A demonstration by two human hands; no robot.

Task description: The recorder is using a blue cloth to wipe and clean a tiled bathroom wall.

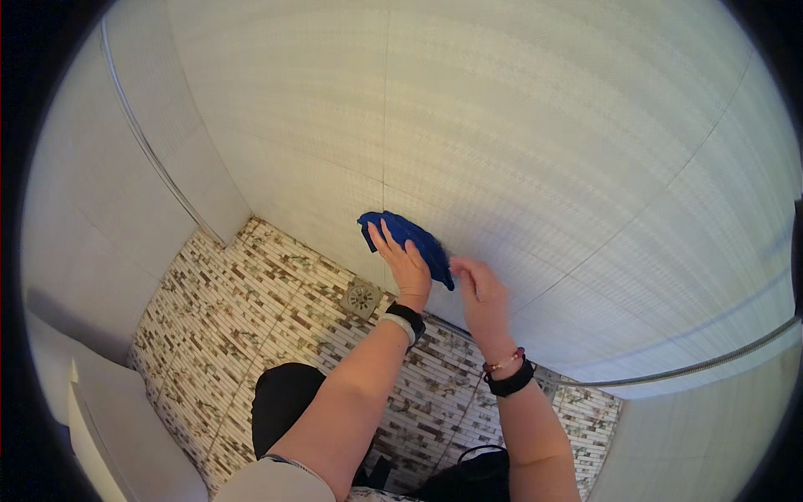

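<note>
Blk wristbands, bead bracelet, bare forearms.

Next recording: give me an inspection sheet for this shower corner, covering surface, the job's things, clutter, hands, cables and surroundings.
Surface: pale tiled wall with thin grout lines; no marks can be made out.
Job's things: blue cloth, pressed flat against the wall low down.
Clutter: nothing seen on the mosaic floor except a round drain.
Hands: left hand spread flat on the cloth; right hand beside it, fingertips at the cloth's lower edge.
Cables: nothing seen; a metal rail runs along the right wall.
Surroundings: narrow tiled corner, white fixture at lower left, dark bag by the person's legs.
</note>
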